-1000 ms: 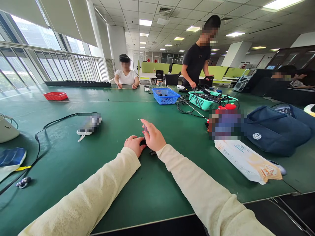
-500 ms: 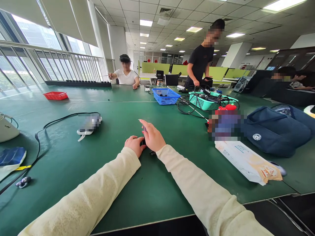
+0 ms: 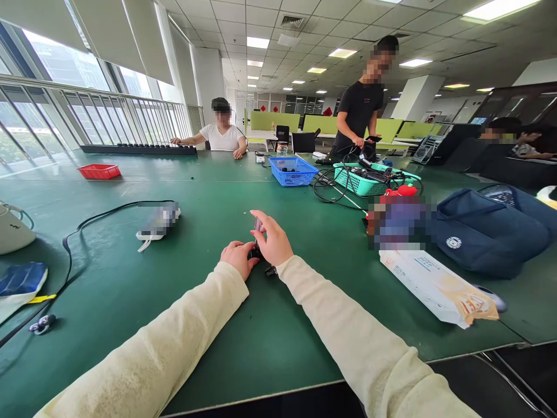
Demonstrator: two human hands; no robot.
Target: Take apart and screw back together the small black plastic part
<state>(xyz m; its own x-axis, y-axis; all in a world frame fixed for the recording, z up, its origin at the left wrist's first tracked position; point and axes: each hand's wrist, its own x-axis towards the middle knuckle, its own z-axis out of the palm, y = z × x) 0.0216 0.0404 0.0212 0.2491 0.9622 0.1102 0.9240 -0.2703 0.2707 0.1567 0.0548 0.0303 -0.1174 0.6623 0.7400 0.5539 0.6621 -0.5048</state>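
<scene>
My left hand rests low over the green table, its fingers closed round a small black object that is mostly hidden. Just right of it, my right hand is raised, thumb and fingers pinching a small clear, purplish piece. That piece is upright above the black object; whether the two touch I cannot tell. A second small black part lies on the table under my right wrist.
Beyond my hands stand a blue basket, a teal basket of cables and a red tray. A white packet and navy bag lie right. A corded white device lies left. Two people are across the table.
My right hand has turned slightly, so the clear piece and the black part beneath show more. The left hand stays put. Across the table, the seated person's arm reaches out to the black strip.
</scene>
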